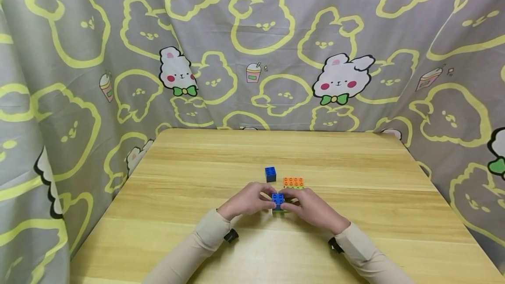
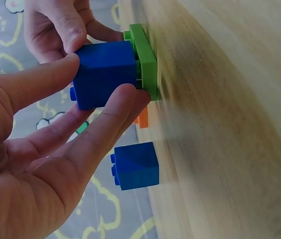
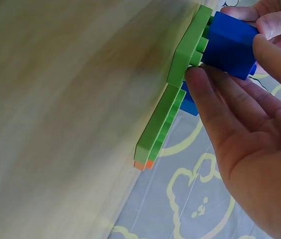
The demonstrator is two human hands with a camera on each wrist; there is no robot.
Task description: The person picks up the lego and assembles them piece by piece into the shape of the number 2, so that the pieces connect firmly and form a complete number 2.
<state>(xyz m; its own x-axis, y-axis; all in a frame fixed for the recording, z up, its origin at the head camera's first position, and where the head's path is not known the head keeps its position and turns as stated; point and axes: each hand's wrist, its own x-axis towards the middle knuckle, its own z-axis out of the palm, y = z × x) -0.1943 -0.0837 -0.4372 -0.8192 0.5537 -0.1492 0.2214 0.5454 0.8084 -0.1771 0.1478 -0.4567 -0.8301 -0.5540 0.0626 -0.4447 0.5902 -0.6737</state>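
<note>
Both hands hold a blue toy brick (image 1: 278,198) between them, studs facing up. My left hand (image 1: 249,199) pinches it from the left with thumb and fingertips, and my right hand (image 1: 311,207) grips it from the right the same way. Directly beneath is a flat green brick (image 3: 190,47) lying on the table. In the left wrist view the blue brick (image 2: 105,74) stands over the studs of the green brick (image 2: 145,59), several of which show at the edge. Whether the two are fully pressed together I cannot tell.
Behind the hands stands a second blue brick (image 1: 270,174). To its right lie a flat orange brick (image 1: 293,182) and another green brick (image 3: 158,124), partly hidden by the right hand. The wooden table (image 1: 189,157) reaches back to a patterned curtain (image 1: 213,34).
</note>
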